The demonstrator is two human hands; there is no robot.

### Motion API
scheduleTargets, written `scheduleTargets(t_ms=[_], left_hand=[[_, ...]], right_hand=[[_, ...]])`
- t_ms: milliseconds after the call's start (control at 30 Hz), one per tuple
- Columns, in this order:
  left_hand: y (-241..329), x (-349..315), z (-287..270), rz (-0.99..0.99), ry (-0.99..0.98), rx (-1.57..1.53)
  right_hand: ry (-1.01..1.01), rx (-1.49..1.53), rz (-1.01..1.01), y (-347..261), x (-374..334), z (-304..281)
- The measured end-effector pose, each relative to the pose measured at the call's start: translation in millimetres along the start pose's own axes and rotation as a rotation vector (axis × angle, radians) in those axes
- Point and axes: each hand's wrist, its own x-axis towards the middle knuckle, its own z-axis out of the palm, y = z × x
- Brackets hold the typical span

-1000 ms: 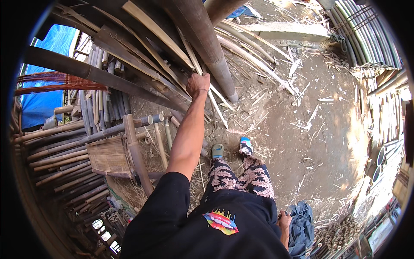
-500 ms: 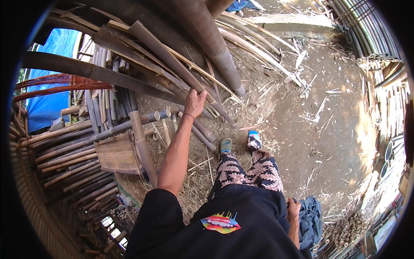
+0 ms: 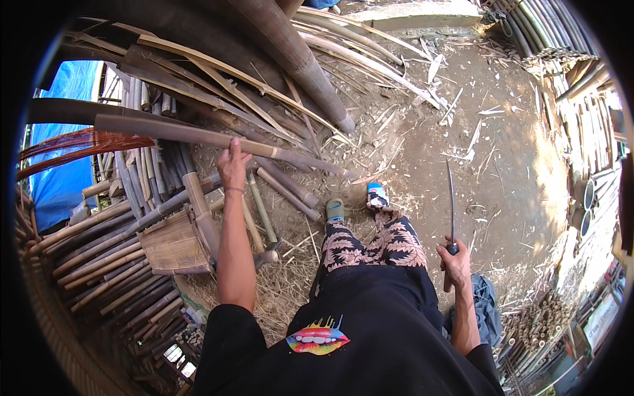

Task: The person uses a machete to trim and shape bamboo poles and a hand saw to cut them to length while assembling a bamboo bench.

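Bamboo strip: turned flatter, held by left hand
Knife: raised, gripped by right hand
Fingers: both sets occupied

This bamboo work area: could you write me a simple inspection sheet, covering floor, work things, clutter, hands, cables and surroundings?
Surface: earthen floor, strewn with pale shavings.
Job's things: a long split bamboo strip and a long-bladed knife.
Clutter: dark cloth beside the right forearm; loose split lengths at upper left.
Hands: left hand grips the strip; right hand grips the knife's handle, blade pointing away from the body.
Cables: nothing seen.
Surroundings: stacked bamboo poles and blue tarp at left.
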Motion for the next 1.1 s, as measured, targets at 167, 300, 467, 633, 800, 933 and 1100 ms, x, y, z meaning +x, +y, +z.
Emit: scheduleTargets(t_ms=[167,300,467,633,800,933,1100], left_hand=[[36.5,-49.7,-70.5,-0.032,0.104,-0.216],[67.7,-98.8,-92.1,-0.015,0.216,-0.340],[71.9,-157.2,-129.2,-0.043,0.192,-0.516],[54.4,-228.5,-158.7,-0.081,0.267,-0.729],[19.1,-312.6,-201.6,-0.105,0.402,-0.776],[-7.3,-367.6,-274.2,0.124,0.634,-0.975],[-44.6,-508.4,-427.7,0.452,0.873,-1.220]], right_hand=[[0.018,-0.221,-0.232,-28.3,38.7,13.5],[-0.055,-0.432,-0.568,-84.3,60.4,53.9],[-0.314,-0.416,-0.897,-130.7,70.6,114.4],[-0.746,-0.388,-0.691,-138.3,46.1,144.6],[-0.842,-0.547,-0.650,-104.8,7.8,150.4],[-0.875,-0.678,-0.682,-80.9,-16.2,144.7],[-0.925,-0.880,-0.799,-53.7,-62.1,169.8]])
